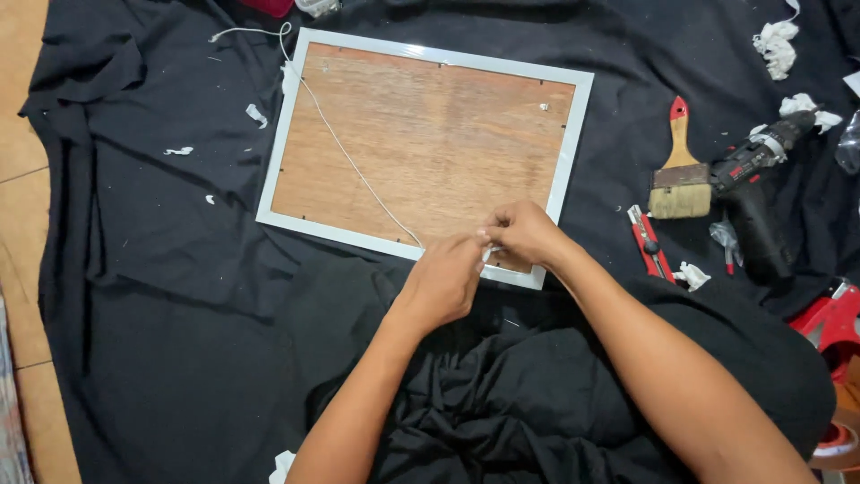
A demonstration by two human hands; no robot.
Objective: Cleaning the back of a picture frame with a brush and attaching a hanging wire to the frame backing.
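Left of both grips, white cord (345, 152) trailing across upturned picture frame (421, 148) on black cloth (170, 296). Left hand (443, 282) and right hand (524, 233), fingers pressed together, pinching cord end at frame's near edge: seemingly knotting. Next calls for steady tension. Rightward, paintbrush (679, 175), drill (752, 188).

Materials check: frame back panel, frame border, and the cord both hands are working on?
Back panel: looks like thin plywood or hardboard, matte brown, faint grain and scuffs. Frame border: pale, smooth, slightly glossy, with a glare spot on the top edge; plastic or painted metal, cannot tell which. Cord: white, thin, limp, probably cotton or nylon string. The left hand and right hand pinch its near end.
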